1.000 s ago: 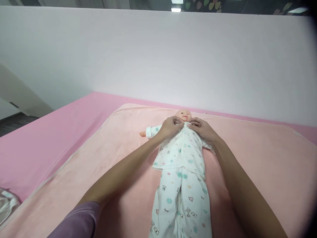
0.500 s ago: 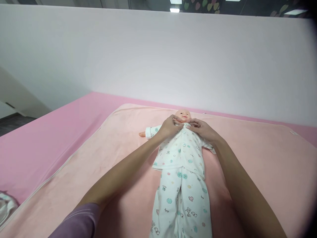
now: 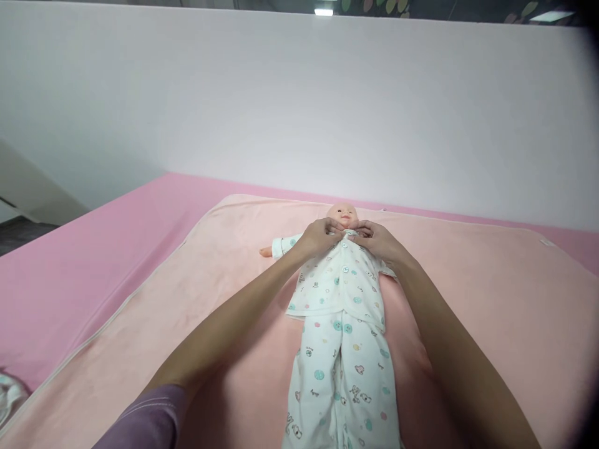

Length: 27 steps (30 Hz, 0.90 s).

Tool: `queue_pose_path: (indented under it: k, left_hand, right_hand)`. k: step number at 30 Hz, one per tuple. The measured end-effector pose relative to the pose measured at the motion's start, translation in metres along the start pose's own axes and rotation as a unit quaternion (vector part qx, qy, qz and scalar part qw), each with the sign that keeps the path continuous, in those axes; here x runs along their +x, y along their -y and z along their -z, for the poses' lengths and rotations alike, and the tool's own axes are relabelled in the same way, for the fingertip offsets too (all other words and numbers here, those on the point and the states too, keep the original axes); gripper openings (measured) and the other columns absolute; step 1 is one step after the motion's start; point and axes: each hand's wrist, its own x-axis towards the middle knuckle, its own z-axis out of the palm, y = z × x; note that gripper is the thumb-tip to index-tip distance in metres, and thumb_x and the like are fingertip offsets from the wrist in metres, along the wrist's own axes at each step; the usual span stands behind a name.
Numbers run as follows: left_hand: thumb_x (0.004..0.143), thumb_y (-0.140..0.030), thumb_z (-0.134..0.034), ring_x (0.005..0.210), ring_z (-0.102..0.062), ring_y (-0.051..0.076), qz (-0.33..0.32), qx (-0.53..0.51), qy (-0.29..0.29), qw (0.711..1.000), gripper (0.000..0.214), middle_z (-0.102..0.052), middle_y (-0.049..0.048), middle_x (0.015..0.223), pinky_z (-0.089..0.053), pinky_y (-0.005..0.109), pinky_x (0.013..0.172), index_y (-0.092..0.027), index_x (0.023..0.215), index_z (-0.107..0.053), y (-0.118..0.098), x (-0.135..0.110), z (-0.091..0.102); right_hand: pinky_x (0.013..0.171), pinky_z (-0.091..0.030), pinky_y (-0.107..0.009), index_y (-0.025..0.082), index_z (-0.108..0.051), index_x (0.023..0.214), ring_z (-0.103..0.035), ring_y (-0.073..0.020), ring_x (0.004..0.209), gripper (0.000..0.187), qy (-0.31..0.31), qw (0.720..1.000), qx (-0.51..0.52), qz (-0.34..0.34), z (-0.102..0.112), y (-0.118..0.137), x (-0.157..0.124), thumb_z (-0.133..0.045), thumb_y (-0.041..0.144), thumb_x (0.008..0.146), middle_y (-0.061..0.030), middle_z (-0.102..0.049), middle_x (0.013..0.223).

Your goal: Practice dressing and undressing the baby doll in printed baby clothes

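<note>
A baby doll [image 3: 343, 212] lies on its back, head toward the far wall. It wears a white printed shirt [image 3: 334, 287] with buttons down the front and matching trousers [image 3: 344, 380]. At the left of the neckline my left hand [image 3: 322, 237] pinches the shirt's collar. Opposite it, my right hand [image 3: 378, 242] has its fingers closed on the collar's other side. Both sets of fingertips nearly meet beneath the doll's chin. One doll hand [image 3: 266, 252] sticks out of a sleeve at the left; the other is hidden behind my right arm.
A peach blanket [image 3: 196, 299] lies under the doll, on a pink padded surface [image 3: 116, 231]. Behind rises a white wall [image 3: 299, 106]. Some folded fabric [image 3: 10, 396] lies at the lower left edge.
The view has shifted slightly, so the wall's top edge sits higher. My fingertips have drawn a little closer together at the collar; both hands stay on the shirt.
</note>
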Motion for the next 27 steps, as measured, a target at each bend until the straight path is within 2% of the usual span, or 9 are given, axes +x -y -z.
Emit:
queue_pose_path:
  k: [4, 8, 14, 19, 25, 27]
  left_hand:
    - [0.088, -0.039, -0.072, 0.089, -0.067, 0.018, -0.016, 0.010, 0.018, 1.000, 0.026, -0.076, 0.0061, 0.101, -0.051, 0.031, 0.084, -0.018, 0.104, -0.076, -0.001, 0.000, 0.001]
    - [0.088, -0.036, -0.070, 0.093, -0.067, 0.020, -0.004, -0.003, 0.025, 1.000, 0.023, -0.076, 0.0061, 0.104, -0.049, 0.032, 0.086, -0.018, 0.101, -0.077, -0.002, 0.001, 0.001]
    - [0.088, -0.035, -0.071, 0.088, -0.065, 0.019, 0.029, -0.006, 0.012, 0.999, 0.022, -0.075, 0.0060, 0.097, -0.048, 0.031, 0.082, -0.016, 0.098, -0.075, 0.000, 0.004, -0.001]
    - [0.090, -0.035, -0.068, 0.085, -0.063, 0.018, 0.035, -0.012, 0.018, 0.999, 0.022, -0.072, 0.0051, 0.092, -0.047, 0.029, 0.078, -0.016, 0.100, -0.075, -0.003, 0.003, -0.001]
    - [0.093, -0.039, -0.065, 0.072, -0.057, 0.016, 0.041, -0.056, 0.072, 0.995, 0.030, -0.068, 0.0032, 0.082, -0.042, 0.030, 0.070, -0.014, 0.107, -0.075, -0.004, 0.001, 0.005]
    - [0.095, -0.038, -0.064, 0.073, -0.057, 0.016, 0.041, -0.057, 0.070, 0.995, 0.030, -0.067, 0.0035, 0.083, -0.042, 0.030, 0.070, -0.014, 0.108, -0.074, -0.002, 0.002, 0.004]
  right_hand:
    - [0.076, -0.048, -0.032, 0.023, -0.068, 0.110, -0.056, -0.0159, 0.080, 0.051, -0.009, 1.000, 0.006, -0.006, 0.000, 0.002, -0.001, -0.089, 0.040, 0.068, 0.0030, -0.061, 0.083]
    - [0.077, -0.047, -0.031, 0.021, -0.068, 0.107, -0.054, -0.0151, 0.081, 0.049, -0.009, 1.000, -0.002, 0.002, 0.001, 0.003, -0.001, -0.089, 0.042, 0.068, 0.0020, -0.061, 0.086]
    - [0.087, -0.047, -0.035, 0.024, -0.072, 0.117, -0.058, -0.0189, 0.093, 0.044, 0.016, 0.995, -0.102, -0.003, 0.009, 0.007, -0.004, -0.080, 0.049, 0.081, -0.0014, -0.066, 0.098]
    - [0.092, -0.046, -0.036, 0.028, -0.075, 0.120, -0.058, -0.0195, 0.096, 0.038, 0.057, 0.985, -0.161, 0.041, 0.014, 0.010, -0.006, -0.072, 0.050, 0.090, -0.0026, -0.072, 0.121]
    - [0.091, -0.047, -0.035, 0.025, -0.076, 0.115, -0.061, -0.0206, 0.098, 0.037, 0.052, 0.987, -0.135, 0.063, 0.012, 0.010, -0.006, -0.070, 0.054, 0.092, -0.0034, -0.074, 0.118]
    - [0.089, -0.048, -0.035, 0.026, -0.076, 0.115, -0.062, -0.0206, 0.096, 0.038, 0.037, 0.988, -0.138, 0.063, 0.010, 0.008, -0.006, -0.068, 0.056, 0.093, -0.0034, -0.074, 0.114]
